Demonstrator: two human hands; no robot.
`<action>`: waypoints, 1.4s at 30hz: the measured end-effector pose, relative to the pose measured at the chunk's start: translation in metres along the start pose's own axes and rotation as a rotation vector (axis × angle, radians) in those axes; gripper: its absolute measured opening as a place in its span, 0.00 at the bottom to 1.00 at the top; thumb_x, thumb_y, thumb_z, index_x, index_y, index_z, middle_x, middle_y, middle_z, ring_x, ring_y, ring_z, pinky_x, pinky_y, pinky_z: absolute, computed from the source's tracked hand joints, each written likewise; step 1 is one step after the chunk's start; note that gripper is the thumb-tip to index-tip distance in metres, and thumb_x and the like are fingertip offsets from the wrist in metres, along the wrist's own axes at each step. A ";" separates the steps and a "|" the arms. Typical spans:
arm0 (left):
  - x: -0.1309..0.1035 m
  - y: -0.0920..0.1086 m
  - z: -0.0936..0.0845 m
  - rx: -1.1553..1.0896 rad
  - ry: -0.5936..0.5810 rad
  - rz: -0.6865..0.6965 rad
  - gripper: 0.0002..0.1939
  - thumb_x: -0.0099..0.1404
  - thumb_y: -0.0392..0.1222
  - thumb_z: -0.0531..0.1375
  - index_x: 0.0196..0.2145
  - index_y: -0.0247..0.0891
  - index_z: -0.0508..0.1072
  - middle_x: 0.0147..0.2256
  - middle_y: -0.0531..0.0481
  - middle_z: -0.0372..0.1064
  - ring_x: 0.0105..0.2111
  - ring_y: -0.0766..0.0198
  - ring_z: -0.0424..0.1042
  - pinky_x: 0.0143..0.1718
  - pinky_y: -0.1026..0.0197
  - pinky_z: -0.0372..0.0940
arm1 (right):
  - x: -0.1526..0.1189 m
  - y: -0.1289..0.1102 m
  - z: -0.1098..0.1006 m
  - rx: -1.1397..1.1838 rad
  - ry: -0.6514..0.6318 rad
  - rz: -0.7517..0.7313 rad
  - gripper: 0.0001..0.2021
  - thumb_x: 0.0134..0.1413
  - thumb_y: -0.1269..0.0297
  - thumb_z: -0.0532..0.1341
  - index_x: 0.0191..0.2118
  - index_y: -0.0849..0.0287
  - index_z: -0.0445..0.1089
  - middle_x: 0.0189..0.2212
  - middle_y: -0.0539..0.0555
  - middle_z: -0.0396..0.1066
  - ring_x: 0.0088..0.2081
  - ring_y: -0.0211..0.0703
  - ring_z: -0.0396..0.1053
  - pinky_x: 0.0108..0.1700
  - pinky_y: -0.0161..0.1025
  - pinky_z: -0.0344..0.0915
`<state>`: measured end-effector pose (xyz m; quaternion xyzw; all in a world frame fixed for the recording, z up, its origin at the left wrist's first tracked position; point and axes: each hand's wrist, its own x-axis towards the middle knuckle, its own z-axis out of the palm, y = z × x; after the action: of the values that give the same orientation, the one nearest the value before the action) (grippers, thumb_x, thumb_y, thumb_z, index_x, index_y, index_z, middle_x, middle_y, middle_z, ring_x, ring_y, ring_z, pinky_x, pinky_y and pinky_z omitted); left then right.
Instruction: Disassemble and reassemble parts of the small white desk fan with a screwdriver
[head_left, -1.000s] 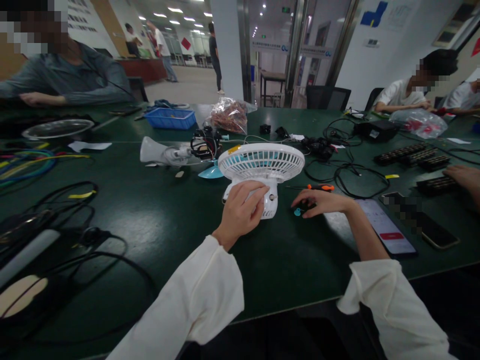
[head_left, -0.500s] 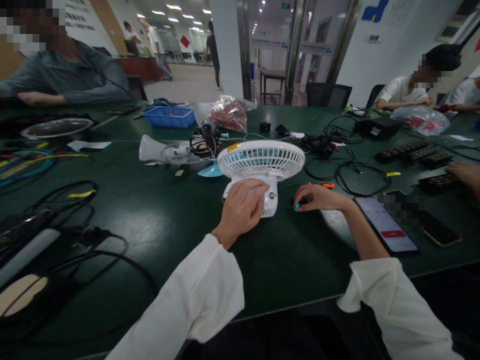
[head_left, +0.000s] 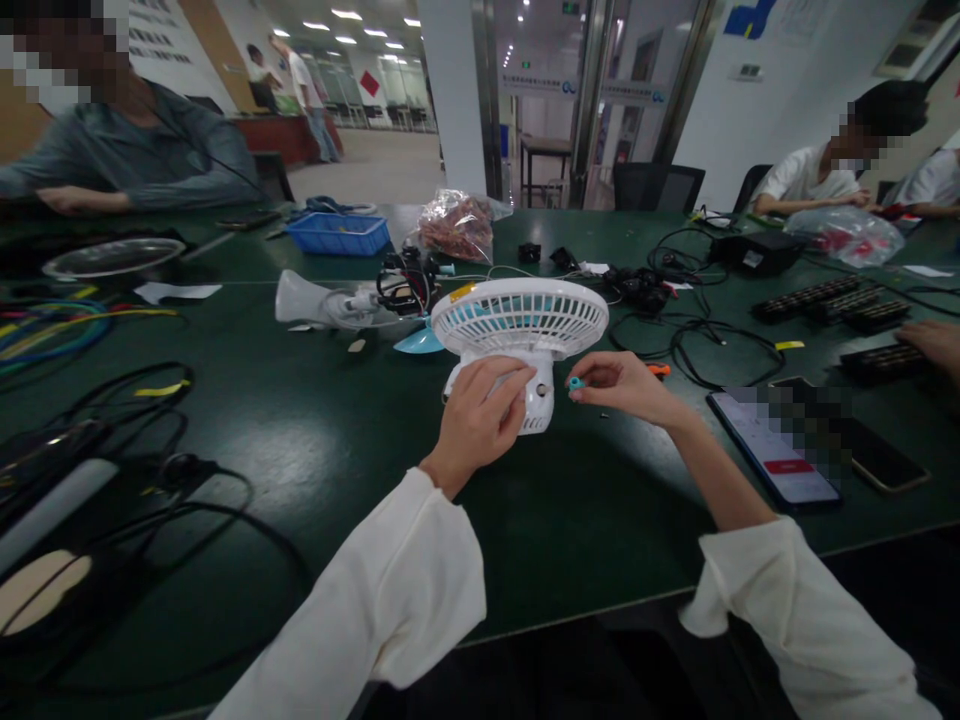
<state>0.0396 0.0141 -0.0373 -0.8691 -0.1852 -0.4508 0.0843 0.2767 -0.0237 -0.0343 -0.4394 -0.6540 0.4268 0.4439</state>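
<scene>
A white fan housing (head_left: 541,408) with a slotted grille (head_left: 517,318) rests on the dark green table in front of me. My left hand (head_left: 480,415) is closed around the back of the housing, fingers over its top. Between the thumb and fingertips of my right hand (head_left: 626,385) is a small light-blue cap (head_left: 576,383), just right of the round hole in the housing. A blue fan blade (head_left: 421,341) sticks out left of the grille. Behind my right hand lies a screwdriver, its orange handle (head_left: 658,370) partly hidden.
A white fan stand (head_left: 304,300) with a wired motor (head_left: 409,282) lies behind on the left. A blue bin (head_left: 339,235) and a plastic bag of parts (head_left: 457,228) stand farther back. Two phones, one lit (head_left: 776,450), lie at right. Cables (head_left: 720,355) spread both sides; co-workers sit around.
My right hand has lifted the blue cap from near the table and brought it left, close to the housing. My left hand keeps its hold.
</scene>
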 end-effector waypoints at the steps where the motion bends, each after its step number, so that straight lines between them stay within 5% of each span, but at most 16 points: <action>1: 0.000 0.000 0.000 0.002 0.000 -0.001 0.18 0.62 0.31 0.54 0.50 0.39 0.68 0.46 0.44 0.70 0.47 0.57 0.68 0.48 0.52 0.64 | 0.000 0.000 0.001 -0.004 0.015 -0.001 0.16 0.42 0.59 0.70 0.37 0.62 0.72 0.34 0.53 0.74 0.34 0.39 0.71 0.39 0.38 0.69; 11: 0.001 0.001 -0.001 0.018 -0.011 0.002 0.17 0.62 0.31 0.55 0.49 0.37 0.67 0.45 0.43 0.69 0.46 0.57 0.68 0.47 0.53 0.64 | 0.001 -0.002 0.012 0.044 0.034 -0.080 0.15 0.50 0.58 0.66 0.41 0.60 0.70 0.29 0.50 0.71 0.27 0.35 0.69 0.33 0.35 0.68; 15: 0.001 0.001 0.000 0.012 -0.025 -0.013 0.17 0.62 0.31 0.54 0.50 0.39 0.67 0.45 0.44 0.69 0.46 0.56 0.68 0.47 0.52 0.64 | 0.002 -0.005 0.016 0.061 0.093 -0.119 0.11 0.50 0.60 0.66 0.35 0.59 0.66 0.27 0.47 0.69 0.25 0.33 0.68 0.29 0.33 0.66; 42: 0.001 -0.001 0.001 0.020 -0.066 -0.029 0.17 0.63 0.32 0.53 0.49 0.40 0.67 0.45 0.44 0.68 0.46 0.56 0.68 0.47 0.51 0.64 | -0.001 -0.008 0.026 -0.100 0.156 -0.144 0.09 0.53 0.59 0.64 0.32 0.60 0.70 0.23 0.49 0.69 0.24 0.34 0.67 0.27 0.32 0.64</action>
<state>0.0403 0.0155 -0.0372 -0.8798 -0.2050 -0.4214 0.0803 0.2508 -0.0306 -0.0330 -0.4446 -0.6679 0.3251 0.5005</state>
